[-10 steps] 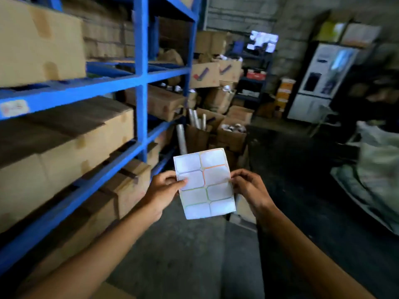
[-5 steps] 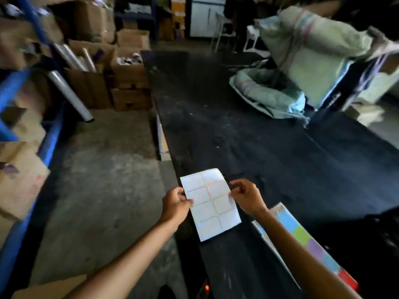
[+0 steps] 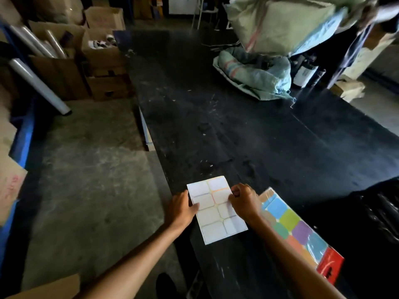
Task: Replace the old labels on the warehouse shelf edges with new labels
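A white sheet of blank labels (image 3: 216, 214) with coloured borders lies at the near edge of a black table (image 3: 248, 130). My left hand (image 3: 183, 209) holds the sheet's left edge. My right hand (image 3: 245, 200) pinches at the sheet's upper right side with thumb and fingers closed on it. A packet of coloured labels (image 3: 295, 229) lies on the table just right of my right wrist. The blue shelf frame (image 3: 22, 145) runs along the far left edge of the view; its edge labels are out of sight.
Cardboard boxes (image 3: 103, 61) and foil rolls (image 3: 38, 85) stand at the back left. Woven sacks (image 3: 254, 70) lie on the table's far right. A black plastic bag (image 3: 375, 214) sits at the right. Concrete floor (image 3: 86, 180) lies between shelf and table.
The view swung from the blue shelf down to the black table. The label sheet came down with both hands onto the table's edge, and the coloured packet came into view.
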`<action>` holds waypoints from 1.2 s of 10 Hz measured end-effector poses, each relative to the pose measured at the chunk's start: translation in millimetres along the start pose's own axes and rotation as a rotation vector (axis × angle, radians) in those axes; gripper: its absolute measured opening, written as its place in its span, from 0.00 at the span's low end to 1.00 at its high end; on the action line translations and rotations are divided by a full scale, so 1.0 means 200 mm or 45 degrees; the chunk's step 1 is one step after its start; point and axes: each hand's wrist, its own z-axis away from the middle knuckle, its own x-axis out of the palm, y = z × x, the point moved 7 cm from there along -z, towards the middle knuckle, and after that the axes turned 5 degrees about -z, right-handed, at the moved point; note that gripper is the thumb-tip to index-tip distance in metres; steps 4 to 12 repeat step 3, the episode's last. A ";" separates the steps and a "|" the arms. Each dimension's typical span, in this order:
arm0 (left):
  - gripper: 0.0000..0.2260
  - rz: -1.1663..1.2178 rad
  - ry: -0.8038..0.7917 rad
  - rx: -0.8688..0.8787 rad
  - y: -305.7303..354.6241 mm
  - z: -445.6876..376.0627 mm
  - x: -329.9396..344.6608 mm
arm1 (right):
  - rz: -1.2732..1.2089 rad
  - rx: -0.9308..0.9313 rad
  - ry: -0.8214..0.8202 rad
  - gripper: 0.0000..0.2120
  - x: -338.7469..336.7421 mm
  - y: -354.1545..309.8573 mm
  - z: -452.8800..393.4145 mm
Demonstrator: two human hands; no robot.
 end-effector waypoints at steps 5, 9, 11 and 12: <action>0.25 -0.219 0.333 -0.103 -0.53 0.03 -0.70 | -0.110 -0.535 -0.177 0.11 0.33 -0.90 0.01; 0.25 -0.219 0.333 -0.103 -0.53 0.03 -0.70 | -0.110 -0.535 -0.177 0.11 0.33 -0.90 0.01; 0.25 -0.219 0.333 -0.103 -0.53 0.03 -0.70 | -0.110 -0.535 -0.177 0.11 0.33 -0.90 0.01; 0.25 -0.219 0.333 -0.103 -0.53 0.03 -0.70 | -0.110 -0.535 -0.177 0.11 0.33 -0.90 0.01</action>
